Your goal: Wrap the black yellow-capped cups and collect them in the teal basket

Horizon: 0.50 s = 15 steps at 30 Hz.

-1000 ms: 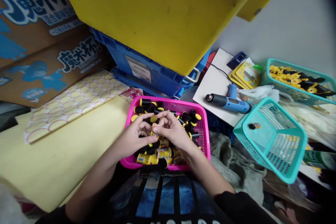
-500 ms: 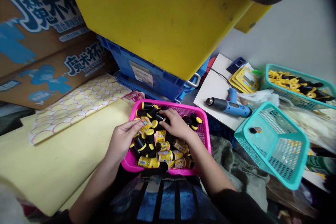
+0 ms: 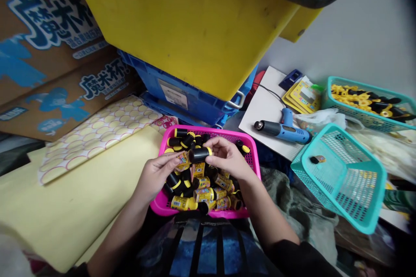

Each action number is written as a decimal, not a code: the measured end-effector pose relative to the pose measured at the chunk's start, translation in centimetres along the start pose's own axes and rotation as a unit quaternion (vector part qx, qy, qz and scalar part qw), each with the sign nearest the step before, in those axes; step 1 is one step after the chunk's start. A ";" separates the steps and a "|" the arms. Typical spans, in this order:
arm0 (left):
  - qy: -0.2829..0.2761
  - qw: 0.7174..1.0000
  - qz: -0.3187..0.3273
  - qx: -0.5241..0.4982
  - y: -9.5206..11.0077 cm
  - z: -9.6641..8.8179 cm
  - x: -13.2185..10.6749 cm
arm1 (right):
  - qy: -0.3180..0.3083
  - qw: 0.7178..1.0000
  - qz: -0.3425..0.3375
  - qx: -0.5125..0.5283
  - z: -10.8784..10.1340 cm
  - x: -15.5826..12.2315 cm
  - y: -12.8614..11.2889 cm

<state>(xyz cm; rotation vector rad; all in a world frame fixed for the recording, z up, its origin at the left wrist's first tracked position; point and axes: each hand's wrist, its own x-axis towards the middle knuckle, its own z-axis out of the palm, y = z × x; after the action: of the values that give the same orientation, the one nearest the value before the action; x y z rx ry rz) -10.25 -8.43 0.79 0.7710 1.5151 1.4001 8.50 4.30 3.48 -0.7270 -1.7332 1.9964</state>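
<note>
A pink basket sits in front of me, filled with several small black and yellow tubes, some with printed labels. My right hand pinches one black tube with a yellow cap and holds it sideways above the pile. Beside the basket's left rim, my left hand has its fingers closed on a small yellow label sticker, close to the tube's left end.
A sheet of round stickers lies on yellow paper at left. Blue crate and yellow bin stand behind. A blue glue gun and two teal baskets sit at right.
My right hand reached to the far side of the pink basket, picked a black tube and lifted it. My left hand stayed at the left rim with the sticker.
</note>
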 end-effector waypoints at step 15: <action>-0.024 0.999 0.009 0.033 1.8 1.3 -0.1 | 0.008 0.996 0.090 -0.006 0.2 0.0 1.1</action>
<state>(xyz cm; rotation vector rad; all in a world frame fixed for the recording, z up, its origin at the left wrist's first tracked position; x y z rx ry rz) -9.30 -7.69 2.64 0.8547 1.5265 1.3404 8.43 3.96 2.44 -0.9292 -1.7255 2.0918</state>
